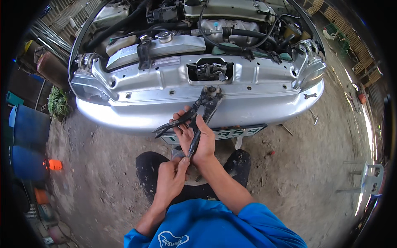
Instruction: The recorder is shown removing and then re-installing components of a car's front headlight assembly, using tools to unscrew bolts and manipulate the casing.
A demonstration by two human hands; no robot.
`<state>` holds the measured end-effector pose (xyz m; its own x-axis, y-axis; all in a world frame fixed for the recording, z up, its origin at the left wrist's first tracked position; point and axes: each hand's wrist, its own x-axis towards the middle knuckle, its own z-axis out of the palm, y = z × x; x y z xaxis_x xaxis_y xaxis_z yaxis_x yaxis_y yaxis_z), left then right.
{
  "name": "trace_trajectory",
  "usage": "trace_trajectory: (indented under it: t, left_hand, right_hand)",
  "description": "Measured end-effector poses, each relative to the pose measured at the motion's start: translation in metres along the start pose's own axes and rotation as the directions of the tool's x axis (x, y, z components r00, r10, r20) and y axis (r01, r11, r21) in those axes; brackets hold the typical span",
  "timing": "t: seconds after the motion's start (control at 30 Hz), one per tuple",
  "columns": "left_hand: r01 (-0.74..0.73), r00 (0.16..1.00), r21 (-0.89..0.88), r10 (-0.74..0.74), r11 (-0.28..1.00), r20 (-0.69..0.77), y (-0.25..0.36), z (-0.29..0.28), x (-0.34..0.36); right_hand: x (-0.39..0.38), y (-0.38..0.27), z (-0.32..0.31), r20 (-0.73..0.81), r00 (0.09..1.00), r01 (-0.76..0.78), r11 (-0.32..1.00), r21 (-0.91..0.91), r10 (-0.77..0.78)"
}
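Worn locking pliers (210, 106) with dark handles lie across my right hand (202, 142), jaws pointing away from me toward the car's front. The handles are spread apart, one angling to the left over my fingers, the other running down past my thumb. My left hand (171, 175) pinches the near end of that lower handle between thumb and fingers; the exact part under its fingertips is hidden. Both hands are in front of the silver bumper (124, 113), above my knees. Whether the jaws touch the bumper I cannot tell.
The car's engine bay is exposed, with a radiator cap (164, 36) and a hood latch (211, 72). A small open-ended wrench (310, 96) rests on the bumper's right. Blue drums (31, 128) stand left, a grey plastic chair (372, 178) right. Thin metal rods lie on the dirt floor.
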<state>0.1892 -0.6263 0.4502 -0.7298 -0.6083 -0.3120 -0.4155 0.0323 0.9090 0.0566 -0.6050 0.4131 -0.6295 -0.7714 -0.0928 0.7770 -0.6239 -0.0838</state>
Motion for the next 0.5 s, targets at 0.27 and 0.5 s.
trace_trajectory:
  t: [0.27, 0.5]
  left_hand:
    - [-0.072, 0.989, 0.021, 0.074, 0.997, -0.129, 0.004, 0.006, -0.003]
    - [-0.324, 0.887, 0.089, 0.335, 0.942, -0.318, 0.011, 0.008, -0.008]
  right_hand:
    - [0.006, 0.006, 0.001, -0.075, 0.997, 0.034, 0.999, 0.021, -0.032]
    - [0.013, 0.007, 0.001, 0.017, 1.0, 0.021, 0.995, 0.096, -0.023]
